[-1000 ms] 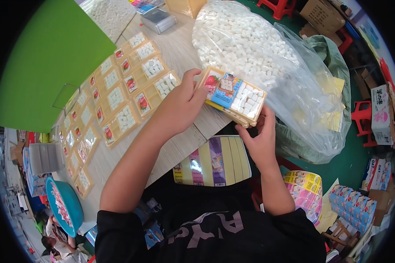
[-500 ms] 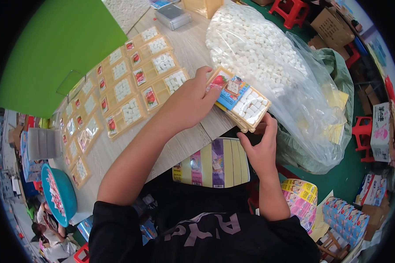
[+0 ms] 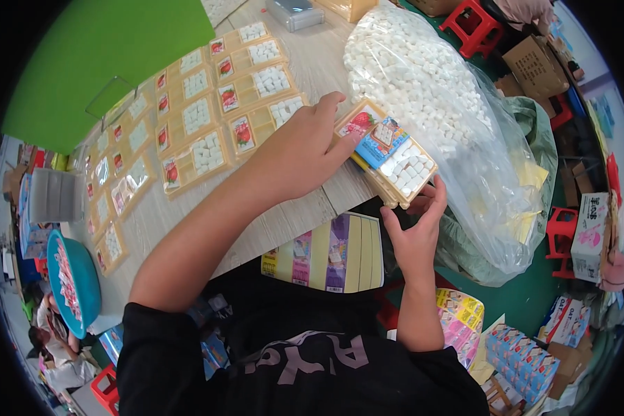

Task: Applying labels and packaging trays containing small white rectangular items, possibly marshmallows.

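A pale yellow plastic tray (image 3: 374,179) is held over the table's near edge, and it looks like more than one layer. White mini marshmallows (image 3: 410,170) fill one end, a strawberry-printed packet (image 3: 360,123) lies at the other, and a blue label (image 3: 383,143) crosses the middle. My right hand (image 3: 419,222) grips the tray's lower right corner, thumb at the near edge and fingers behind it. My left hand (image 3: 308,149) is at the tray's left side, its thumb touching the label's left edge and its other fingers stretched out beyond the tray.
Rows of similar filled trays (image 3: 204,152) cover the table's left part. A large clear bag of marshmallows (image 3: 409,76) stands behind the held tray. Below the table edge lies a sheet of printed labels (image 3: 326,256). A teal basin of packets (image 3: 83,305) sits at left; red stools (image 3: 473,28) stand beyond.
The tray has shifted slightly right in view as the whole view moved. My left hand's fingers have come away from the tray's far edge; the right hand keeps its grip.
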Demonstrator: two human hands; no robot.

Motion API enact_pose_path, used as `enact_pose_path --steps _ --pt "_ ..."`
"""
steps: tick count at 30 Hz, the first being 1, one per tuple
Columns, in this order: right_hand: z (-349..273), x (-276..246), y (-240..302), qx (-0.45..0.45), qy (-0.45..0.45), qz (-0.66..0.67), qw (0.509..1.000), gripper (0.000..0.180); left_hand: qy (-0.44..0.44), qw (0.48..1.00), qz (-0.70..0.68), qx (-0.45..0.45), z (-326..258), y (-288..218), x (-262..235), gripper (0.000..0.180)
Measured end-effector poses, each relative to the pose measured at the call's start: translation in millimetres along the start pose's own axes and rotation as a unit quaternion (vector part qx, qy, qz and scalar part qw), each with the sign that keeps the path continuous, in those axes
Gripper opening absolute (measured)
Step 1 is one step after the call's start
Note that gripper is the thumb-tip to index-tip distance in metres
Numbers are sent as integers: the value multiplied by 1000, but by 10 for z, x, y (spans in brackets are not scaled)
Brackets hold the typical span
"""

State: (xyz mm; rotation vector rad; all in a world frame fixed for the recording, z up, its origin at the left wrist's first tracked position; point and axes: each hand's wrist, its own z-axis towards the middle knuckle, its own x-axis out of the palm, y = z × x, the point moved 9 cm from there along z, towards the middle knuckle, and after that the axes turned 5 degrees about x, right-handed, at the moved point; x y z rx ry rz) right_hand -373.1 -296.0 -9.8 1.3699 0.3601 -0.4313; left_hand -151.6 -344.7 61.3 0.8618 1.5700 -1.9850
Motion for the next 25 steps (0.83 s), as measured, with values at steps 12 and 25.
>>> enact_pose_path --steps 12,25 --pt "132 -498 1011 -172 -43 -195 965 107 43 999 -5 -20 60 9 55 69" --pt "479 177 869 -61 142 -337 929 102 150 988 -10 -44 225 32 335 88"
